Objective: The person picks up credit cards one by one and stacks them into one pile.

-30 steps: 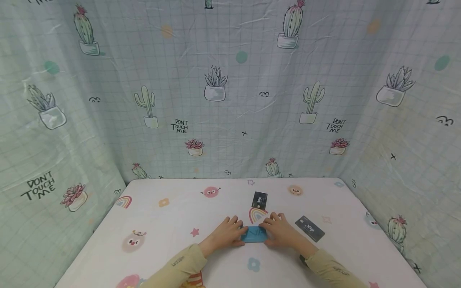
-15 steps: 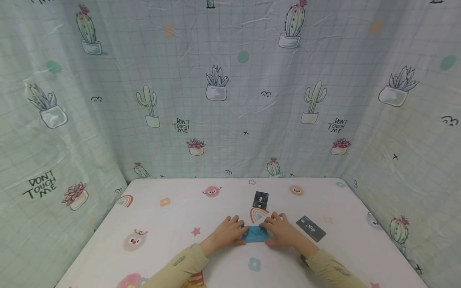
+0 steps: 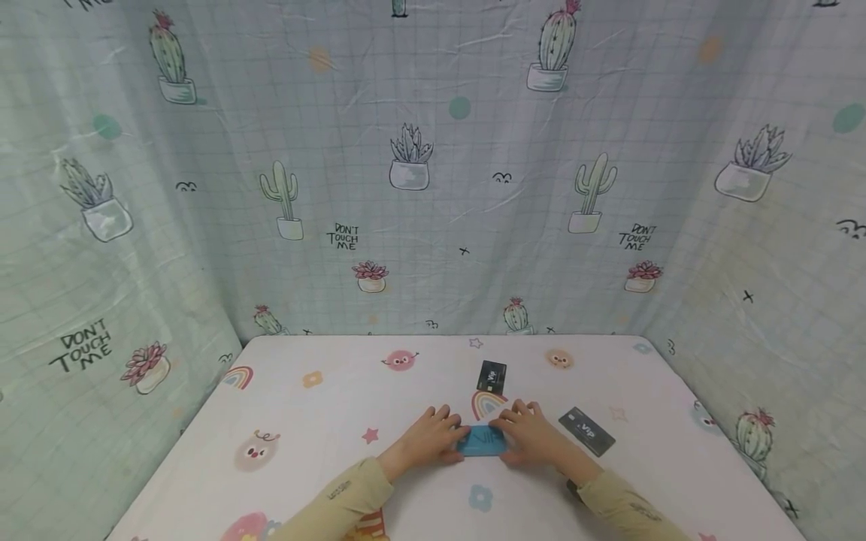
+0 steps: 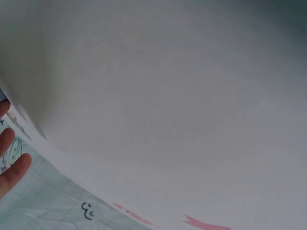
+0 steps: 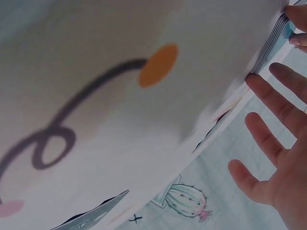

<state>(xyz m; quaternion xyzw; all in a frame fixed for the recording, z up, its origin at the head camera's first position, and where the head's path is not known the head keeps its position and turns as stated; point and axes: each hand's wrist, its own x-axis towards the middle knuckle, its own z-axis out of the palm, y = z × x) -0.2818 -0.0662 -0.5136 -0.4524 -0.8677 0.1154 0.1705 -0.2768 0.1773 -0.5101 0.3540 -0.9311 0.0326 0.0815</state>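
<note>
A flat stack of cards (image 3: 482,443), its top card blue with dark VIP lettering, lies across the middle of the near table. My left hand (image 3: 428,439) grips its left end, and my right hand (image 3: 531,438) grips its right end. In the right wrist view the stack (image 5: 269,47) shows several layered edges, with fingers of the right hand (image 5: 283,148) at its corner and others spread apart. Only a few fingers (image 4: 15,171) of the left hand appear at the left edge of the left wrist view; most of that hand is out of frame.
Beyond the hands lies a black VIP card (image 3: 492,377). Another dark VIP card (image 3: 587,431) lies right of the right hand. A third dark piece (image 3: 573,490) is mostly hidden under the right forearm. A patterned curtain (image 3: 433,225) rises behind the white table (image 3: 325,421).
The head view has shifted slightly, so everything sits a little further right. Both hands keep their hold on the stack, with no clear movement over the table.
</note>
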